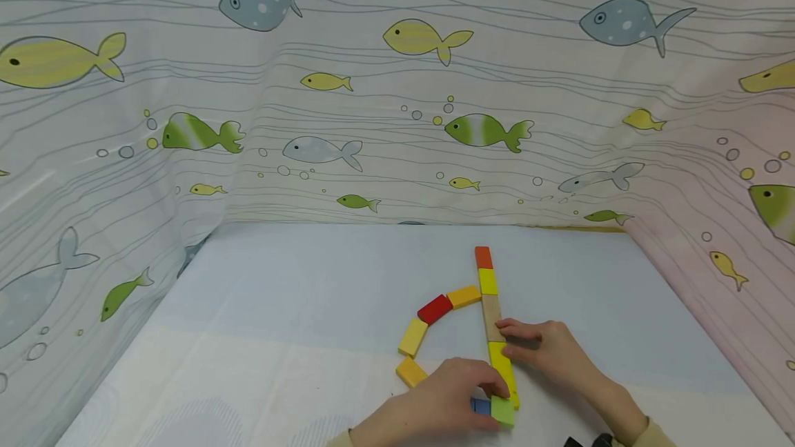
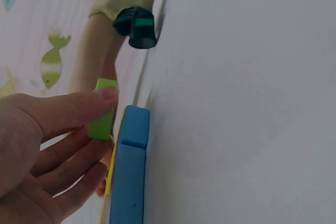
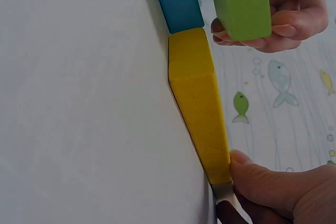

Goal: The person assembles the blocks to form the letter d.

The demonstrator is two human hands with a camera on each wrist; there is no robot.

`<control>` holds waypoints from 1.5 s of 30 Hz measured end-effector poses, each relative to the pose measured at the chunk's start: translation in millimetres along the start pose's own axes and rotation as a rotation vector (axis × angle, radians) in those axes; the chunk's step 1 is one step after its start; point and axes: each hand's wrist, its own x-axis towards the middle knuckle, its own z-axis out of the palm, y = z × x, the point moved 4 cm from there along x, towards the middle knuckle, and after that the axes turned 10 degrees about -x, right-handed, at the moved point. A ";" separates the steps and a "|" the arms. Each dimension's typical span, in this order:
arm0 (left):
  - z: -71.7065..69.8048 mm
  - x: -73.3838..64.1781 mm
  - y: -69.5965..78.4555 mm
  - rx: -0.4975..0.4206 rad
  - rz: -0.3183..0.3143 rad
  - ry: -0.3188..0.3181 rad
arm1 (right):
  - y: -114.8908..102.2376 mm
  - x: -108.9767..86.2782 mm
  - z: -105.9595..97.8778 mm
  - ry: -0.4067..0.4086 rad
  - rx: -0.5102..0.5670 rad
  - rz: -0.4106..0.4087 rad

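Note:
My left hand pinches a light green block between thumb and fingers. In the right wrist view, that green block hangs above the surface, beside the blue block and the end of the long yellow block. My right hand touches the right side of the block row with its fingertips, where the plain wooden block meets the long yellow block. The left wrist view shows two blue blocks lying end to end; in the head view the left hand hides most of them.
A short yellow block and an orange-red block continue the straight row away from me. Left of it curve orange, red, pale yellow and orange blocks. Fish-patterned cloth surrounds the white table.

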 end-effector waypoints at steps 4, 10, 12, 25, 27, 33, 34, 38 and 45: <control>5.4 2.5 -0.3 0.008 -0.006 0.000 | -0.5 0.1 0.1 -0.006 0.021 0.017; 13.8 5.6 -2.6 0.038 -0.003 0.008 | -0.4 -0.6 0.2 -0.004 0.025 0.034; 15.8 6.4 -3.3 0.044 -0.006 0.009 | -0.5 -0.8 -0.1 0.003 0.012 0.030; 20.7 8.2 -5.7 0.112 -0.040 0.010 | -1.7 -0.8 -1.0 0.011 0.008 0.005; 21.0 8.1 -6.2 0.121 -0.037 0.014 | -1.6 -1.0 -0.9 0.013 0.007 0.005; 21.0 7.3 -6.7 0.110 -0.056 0.016 | -1.5 -1.4 -0.3 0.009 0.022 0.016; 21.1 7.1 -6.8 0.103 -0.061 0.013 | -1.4 -1.3 -0.2 0.009 0.023 0.017; 21.2 5.5 -7.0 0.085 -0.061 0.005 | -0.9 -1.0 0.3 0.010 0.029 0.018; 21.5 5.7 -7.3 0.091 -0.054 0.015 | -1.4 -0.9 0.4 0.013 0.029 0.026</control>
